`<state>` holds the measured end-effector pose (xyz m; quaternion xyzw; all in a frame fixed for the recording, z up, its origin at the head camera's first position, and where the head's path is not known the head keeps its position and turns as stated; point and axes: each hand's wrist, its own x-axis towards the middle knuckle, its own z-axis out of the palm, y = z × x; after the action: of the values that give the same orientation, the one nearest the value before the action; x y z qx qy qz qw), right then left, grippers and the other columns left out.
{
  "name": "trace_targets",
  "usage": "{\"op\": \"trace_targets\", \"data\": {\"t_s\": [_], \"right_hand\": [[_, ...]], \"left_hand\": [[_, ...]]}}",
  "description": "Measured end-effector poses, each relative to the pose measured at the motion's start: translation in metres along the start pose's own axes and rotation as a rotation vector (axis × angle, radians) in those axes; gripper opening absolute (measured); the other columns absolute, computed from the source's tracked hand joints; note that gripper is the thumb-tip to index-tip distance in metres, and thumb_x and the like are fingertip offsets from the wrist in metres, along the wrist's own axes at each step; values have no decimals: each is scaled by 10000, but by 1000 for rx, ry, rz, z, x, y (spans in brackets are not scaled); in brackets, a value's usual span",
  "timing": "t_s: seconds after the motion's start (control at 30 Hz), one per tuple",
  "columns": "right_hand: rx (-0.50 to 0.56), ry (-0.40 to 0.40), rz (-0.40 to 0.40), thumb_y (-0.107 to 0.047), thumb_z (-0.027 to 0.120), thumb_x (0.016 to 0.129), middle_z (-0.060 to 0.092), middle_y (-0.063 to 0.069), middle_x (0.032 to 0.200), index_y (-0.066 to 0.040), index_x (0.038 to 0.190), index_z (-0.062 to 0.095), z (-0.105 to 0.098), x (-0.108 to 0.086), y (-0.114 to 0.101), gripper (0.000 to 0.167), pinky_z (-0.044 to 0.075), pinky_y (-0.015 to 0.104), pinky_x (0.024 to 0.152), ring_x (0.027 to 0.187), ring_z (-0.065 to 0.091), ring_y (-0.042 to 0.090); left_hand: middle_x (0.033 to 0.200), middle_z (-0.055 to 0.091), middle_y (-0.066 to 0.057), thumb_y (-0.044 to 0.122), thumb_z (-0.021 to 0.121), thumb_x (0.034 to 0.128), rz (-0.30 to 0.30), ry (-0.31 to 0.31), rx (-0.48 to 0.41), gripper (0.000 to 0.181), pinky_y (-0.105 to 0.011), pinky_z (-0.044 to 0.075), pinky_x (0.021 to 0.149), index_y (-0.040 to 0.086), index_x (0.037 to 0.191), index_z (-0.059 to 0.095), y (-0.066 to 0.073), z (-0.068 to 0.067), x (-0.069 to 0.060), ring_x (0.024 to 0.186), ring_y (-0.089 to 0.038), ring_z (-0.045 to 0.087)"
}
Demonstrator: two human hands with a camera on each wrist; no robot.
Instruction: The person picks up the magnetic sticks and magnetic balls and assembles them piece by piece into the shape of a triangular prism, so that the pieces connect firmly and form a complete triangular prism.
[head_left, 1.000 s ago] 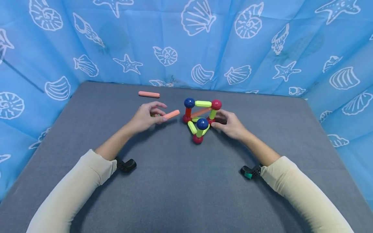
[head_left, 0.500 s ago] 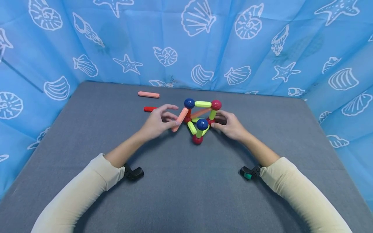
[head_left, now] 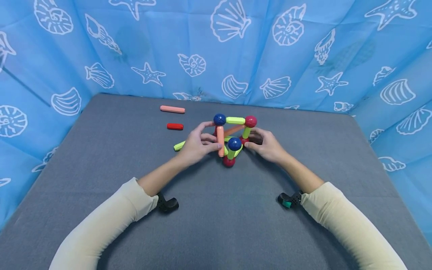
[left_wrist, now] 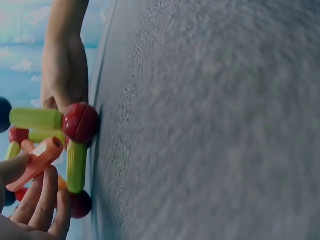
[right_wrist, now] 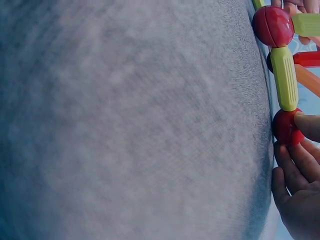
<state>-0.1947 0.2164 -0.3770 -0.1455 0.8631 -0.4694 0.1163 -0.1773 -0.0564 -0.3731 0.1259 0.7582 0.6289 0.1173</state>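
Note:
A frame of coloured balls and rods stands on the table, with a blue ball (head_left: 219,119) and a red ball (head_left: 251,121) on top at the back. At its front, another blue ball (head_left: 234,143) sits on a short yellow-green rod. My left hand (head_left: 197,144) pinches a long orange magnetic rod (head_left: 220,140) between thumb and fingers, one end near the back blue ball; whether they touch is unclear. On the right, my right hand (head_left: 268,146) grips the lower red ball (right_wrist: 287,127) with thumb and fingers. Part of the frame is hidden behind the orange rod and left hand.
Left of the frame lie a pink-orange rod (head_left: 172,109), a short red rod (head_left: 175,126) and a yellow-green rod (head_left: 179,146), partly hidden by the left hand. A blue shell-patterned curtain (head_left: 209,48) hangs behind the grey table (head_left: 222,225).
My left hand has moved right with the orange rod, turning it from slanted to nearly upright beside the frame. The red and yellow-green rods have come into view. My right hand stays put.

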Motion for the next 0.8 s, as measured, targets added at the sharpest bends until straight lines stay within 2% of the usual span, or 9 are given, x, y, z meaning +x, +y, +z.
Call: {"op": "trace_targets", "data": {"t_s": [0.17, 0.3, 0.53, 0.67, 0.8], "right_hand": [[6, 1, 2, -72, 662, 954, 599, 244, 1316, 60, 1390, 483, 0, 0, 0, 490, 414, 503, 1061, 1251, 556, 359], [1, -1, -7, -73, 658, 956, 596, 251, 1316, 66, 1396, 474, 1, -1, -2, 496, 410, 505, 1064, 1256, 552, 364], [-8, 3, 3, -68, 649, 961, 603, 230, 1312, 46, 1388, 487, 2, -1, -2, 471, 419, 506, 1054, 1250, 556, 351], [-16, 0, -1, -75, 644, 966, 600, 229, 1317, 46, 1395, 482, 2, 0, -1, 474, 414, 507, 1060, 1255, 552, 353], [-15, -2, 5, -74, 644, 966, 596, 235, 1320, 50, 1401, 474, 2, -1, -2, 484, 412, 509, 1062, 1259, 549, 358]], "left_hand": [[1067, 719, -99, 79, 751, 887, 1, 4, -41, 810, -389, 547, 907, 186, 1543, 289, -1, 5, 1, 984, -221, 702], [1062, 719, -99, 75, 754, 881, -7, 3, -46, 829, -397, 551, 889, 183, 1551, 277, -2, 8, 2, 981, -221, 702], [1054, 719, -111, 91, 743, 896, -30, -37, -71, 852, -384, 546, 899, 149, 1572, 226, -5, 11, 2, 971, -225, 704], [1045, 722, -111, 73, 744, 892, -14, -42, -58, 844, -377, 546, 906, 139, 1564, 237, -5, 10, 1, 961, -223, 706], [1040, 723, -102, 77, 738, 898, 12, -51, -10, 819, -373, 556, 876, 147, 1554, 253, -2, 3, 0, 928, -223, 708]]}}
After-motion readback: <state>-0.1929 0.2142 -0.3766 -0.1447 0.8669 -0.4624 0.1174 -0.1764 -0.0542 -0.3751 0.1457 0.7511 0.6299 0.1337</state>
